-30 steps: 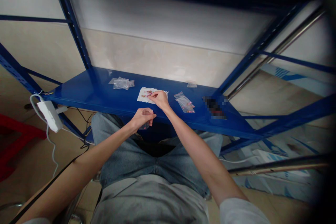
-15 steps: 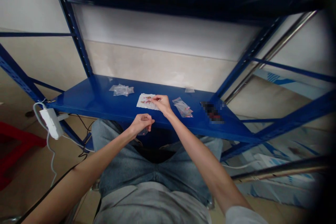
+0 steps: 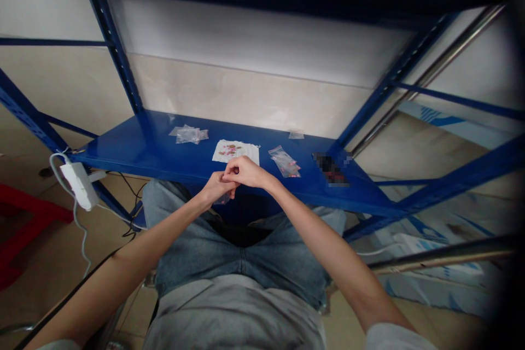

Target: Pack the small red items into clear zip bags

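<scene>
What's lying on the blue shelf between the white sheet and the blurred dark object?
A small clear plastic bag holding pink bits, as the head view shows.

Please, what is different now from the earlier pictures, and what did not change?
The right hand moved off the white paper sheet, down and to the left, and now meets the left hand at the shelf's front edge. Anything it pinches is too small to see. The small clear bag stayed at the left hand; the other plastic bags stayed on the blue steel shelf.
</scene>
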### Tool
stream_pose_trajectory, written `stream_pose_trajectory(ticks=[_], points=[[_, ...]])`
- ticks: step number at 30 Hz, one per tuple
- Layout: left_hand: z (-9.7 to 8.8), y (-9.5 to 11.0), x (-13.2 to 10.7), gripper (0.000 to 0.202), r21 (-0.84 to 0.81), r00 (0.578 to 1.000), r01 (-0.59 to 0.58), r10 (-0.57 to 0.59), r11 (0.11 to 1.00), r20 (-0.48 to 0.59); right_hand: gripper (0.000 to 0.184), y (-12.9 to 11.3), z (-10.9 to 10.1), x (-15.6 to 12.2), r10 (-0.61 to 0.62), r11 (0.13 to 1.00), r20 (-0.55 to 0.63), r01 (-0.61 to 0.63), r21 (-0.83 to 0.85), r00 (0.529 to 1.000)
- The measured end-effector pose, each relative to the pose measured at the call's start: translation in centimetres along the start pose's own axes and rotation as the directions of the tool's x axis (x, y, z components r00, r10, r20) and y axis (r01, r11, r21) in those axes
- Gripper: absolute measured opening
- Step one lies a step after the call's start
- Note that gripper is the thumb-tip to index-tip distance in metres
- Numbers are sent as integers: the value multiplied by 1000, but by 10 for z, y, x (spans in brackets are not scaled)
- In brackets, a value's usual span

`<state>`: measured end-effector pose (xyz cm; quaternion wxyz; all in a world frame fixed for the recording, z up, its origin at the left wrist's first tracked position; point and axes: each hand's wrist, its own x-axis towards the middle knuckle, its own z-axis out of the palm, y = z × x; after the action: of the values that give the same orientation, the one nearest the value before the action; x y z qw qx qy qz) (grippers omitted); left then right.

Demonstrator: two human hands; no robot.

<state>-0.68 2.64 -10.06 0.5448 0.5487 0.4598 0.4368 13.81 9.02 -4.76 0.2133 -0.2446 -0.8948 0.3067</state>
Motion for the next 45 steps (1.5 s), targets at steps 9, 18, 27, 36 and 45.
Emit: stream_pose_trajectory(ticks=[9,18,27,36,45], points=[[0,0,-1,34,-181,998,15,-5,983,59,19,32,-17,35,97,992,-524,-40,119,846],[-5,13,-3,31,-449,981,-42,122,893,150,20,88,3,44,249,963,-648,-256,86,719],[-5,5,-1,37,-390,996,-39,66,920,57,12,78,9,40,148,910,-531,-325,-257,834],[-4,11,-3,37,-406,994,-33,74,913,86,13,76,9,37,209,885,-543,-393,-248,813],[-4,10,-3,37,-370,993,-38,78,928,93,16,79,6,40,203,947,-557,-306,-98,805]])
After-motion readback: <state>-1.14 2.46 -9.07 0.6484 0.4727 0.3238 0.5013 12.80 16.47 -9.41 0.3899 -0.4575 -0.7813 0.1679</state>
